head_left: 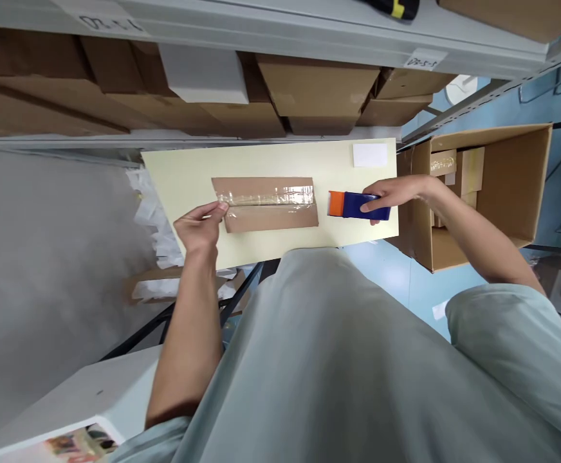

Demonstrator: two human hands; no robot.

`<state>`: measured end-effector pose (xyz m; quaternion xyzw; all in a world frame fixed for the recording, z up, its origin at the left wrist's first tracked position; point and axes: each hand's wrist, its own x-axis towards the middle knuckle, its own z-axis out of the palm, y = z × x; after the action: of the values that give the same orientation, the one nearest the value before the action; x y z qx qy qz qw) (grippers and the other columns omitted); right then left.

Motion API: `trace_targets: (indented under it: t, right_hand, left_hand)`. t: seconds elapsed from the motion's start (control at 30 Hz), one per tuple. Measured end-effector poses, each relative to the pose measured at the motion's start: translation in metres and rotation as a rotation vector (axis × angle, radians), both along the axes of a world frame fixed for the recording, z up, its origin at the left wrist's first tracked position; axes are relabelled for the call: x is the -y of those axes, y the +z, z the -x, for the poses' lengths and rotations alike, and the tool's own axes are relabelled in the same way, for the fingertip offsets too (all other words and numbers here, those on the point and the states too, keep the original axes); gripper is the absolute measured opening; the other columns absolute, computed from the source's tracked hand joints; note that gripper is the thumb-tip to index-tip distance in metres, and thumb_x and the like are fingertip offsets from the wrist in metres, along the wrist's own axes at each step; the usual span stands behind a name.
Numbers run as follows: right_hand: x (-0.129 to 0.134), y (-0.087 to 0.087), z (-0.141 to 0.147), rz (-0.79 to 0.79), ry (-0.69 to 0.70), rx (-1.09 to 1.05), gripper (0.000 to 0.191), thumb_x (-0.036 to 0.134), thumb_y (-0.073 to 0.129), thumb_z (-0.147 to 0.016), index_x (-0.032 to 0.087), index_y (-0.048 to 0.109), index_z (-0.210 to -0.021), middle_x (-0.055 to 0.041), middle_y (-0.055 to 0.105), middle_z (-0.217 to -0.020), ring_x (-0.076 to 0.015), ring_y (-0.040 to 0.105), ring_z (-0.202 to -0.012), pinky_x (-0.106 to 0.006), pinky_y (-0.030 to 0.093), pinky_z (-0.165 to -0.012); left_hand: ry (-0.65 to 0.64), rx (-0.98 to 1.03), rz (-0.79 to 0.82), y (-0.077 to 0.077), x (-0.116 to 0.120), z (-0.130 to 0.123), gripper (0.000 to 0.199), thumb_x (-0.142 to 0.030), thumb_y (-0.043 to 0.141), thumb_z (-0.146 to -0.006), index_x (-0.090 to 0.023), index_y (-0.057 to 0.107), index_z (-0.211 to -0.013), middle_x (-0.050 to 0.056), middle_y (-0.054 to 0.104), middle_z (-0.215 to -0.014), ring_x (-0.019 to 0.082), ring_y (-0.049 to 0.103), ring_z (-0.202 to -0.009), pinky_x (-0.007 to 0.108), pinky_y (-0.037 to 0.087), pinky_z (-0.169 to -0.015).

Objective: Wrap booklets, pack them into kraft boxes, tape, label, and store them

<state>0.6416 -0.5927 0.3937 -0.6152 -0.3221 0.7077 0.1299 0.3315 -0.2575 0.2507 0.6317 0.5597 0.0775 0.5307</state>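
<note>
A flat brown cardboard box (271,222) lies on the pale yellow board (271,161), with clear shiny tape (266,198) running along its middle seam. My left hand (201,225) is at the box's left end, thumb and fingertips pinched on the end of the tape. To the right of the box, my right hand (389,195) is wrapped round a dark blue tool with an orange head (337,204). The orange end points toward the box, with a small gap between them. A white label (370,155) lies near the board's back right corner.
Behind the board stands a metal shelf (271,32) holding several cardboard boxes (316,83). On the right is a large open carton (507,186) with smaller boxes inside. White crumpled material (152,212) hangs by the board's left edge. A grey wall (58,257) bounds the left side.
</note>
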Motion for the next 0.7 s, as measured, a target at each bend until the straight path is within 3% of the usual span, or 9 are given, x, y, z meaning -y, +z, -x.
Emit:
trace_targets:
  t: [0.1,0.2,0.33,0.57,0.7]
  right_hand:
    - [-0.005,-0.032,0.0,0.049,0.017,0.04,0.061,0.075,0.075,-0.094,0.014,0.08,-0.102,-0.0092,0.085,-0.089,-0.0236,0.078,-0.082,-0.033,0.058,-0.076]
    - [-0.013,-0.051,0.002,0.089,0.065,0.147,0.052,0.067,0.074,-0.098,0.015,0.079,-0.1,-0.0092,0.085,-0.09,-0.0241,0.078,-0.08,-0.035,0.056,-0.075]
    - [-0.011,-0.052,-0.001,0.051,0.117,0.157,0.049,0.065,0.072,-0.1,0.016,0.079,-0.1,-0.008,0.084,-0.087,-0.0242,0.078,-0.079,-0.035,0.054,-0.076]
    - [0.006,-0.048,-0.012,-0.028,0.086,0.054,0.054,0.07,0.077,-0.095,0.019,0.076,-0.11,-0.0069,0.084,-0.095,-0.0242,0.077,-0.086,-0.034,0.054,-0.081]
    - [-0.003,-0.055,-0.001,0.003,0.167,0.239,0.046,0.064,0.076,-0.098,0.018,0.077,-0.102,-0.0082,0.08,-0.085,-0.0283,0.076,-0.088,-0.037,0.052,-0.082]
  left_hand:
    - [0.15,-0.06,-0.035,0.006,0.004,-0.007,0.013,-0.008,0.088,-0.077,-0.015,0.08,-0.083,-0.006,0.068,-0.067,0.011,0.054,-0.066,0.03,0.05,-0.074]
    - [0.154,-0.101,-0.031,0.013,0.008,-0.012,0.013,-0.007,0.087,-0.077,-0.015,0.08,-0.083,-0.007,0.066,-0.064,0.011,0.052,-0.063,0.029,0.044,-0.069]
    - [0.155,-0.146,-0.05,0.019,0.011,-0.017,0.011,-0.008,0.087,-0.079,-0.014,0.08,-0.084,-0.008,0.064,-0.062,0.012,0.052,-0.063,0.031,0.043,-0.07]
    - [0.142,-0.158,-0.033,0.018,0.011,-0.018,0.015,-0.008,0.088,-0.081,-0.015,0.075,-0.079,-0.009,0.065,-0.063,0.011,0.052,-0.064,0.031,0.049,-0.077]
    - [0.117,-0.165,-0.057,0.017,0.014,-0.018,0.015,-0.01,0.088,-0.085,-0.014,0.075,-0.079,-0.008,0.067,-0.065,0.011,0.052,-0.066,0.032,0.05,-0.078]
